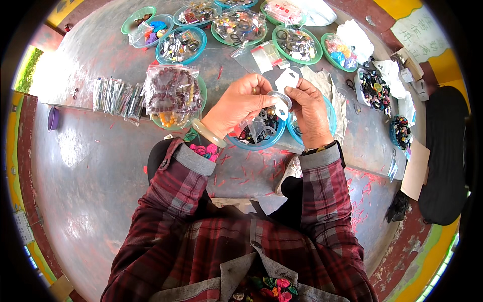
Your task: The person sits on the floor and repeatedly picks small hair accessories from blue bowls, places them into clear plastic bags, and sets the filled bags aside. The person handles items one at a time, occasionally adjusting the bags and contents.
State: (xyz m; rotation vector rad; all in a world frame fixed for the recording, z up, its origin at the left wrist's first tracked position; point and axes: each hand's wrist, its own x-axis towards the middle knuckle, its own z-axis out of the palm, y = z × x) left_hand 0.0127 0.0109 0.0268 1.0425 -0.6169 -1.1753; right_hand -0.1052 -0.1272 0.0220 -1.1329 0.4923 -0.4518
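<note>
My left hand [239,103], a pale bangle at its wrist, is closed in a pinch on a small clear band [274,94]. My right hand [311,110] pinches a white hang card [287,78] with a cut-out slot at its top. A second white end [282,108] shows below the fingers; whether it belongs to the same card I cannot tell. Under the hands stand a blue basin [260,145] of dark hair ties and clear bags, and another blue basin [333,121], partly covered by my right hand.
A bag of brown beads [168,90] lies on a green basin at left, beside slim packets [118,98]. Basins of bagged trinkets [239,27] line the back. Scissors [351,84] and a white tub [359,83] are at right. Red scraps [236,173] litter the surface.
</note>
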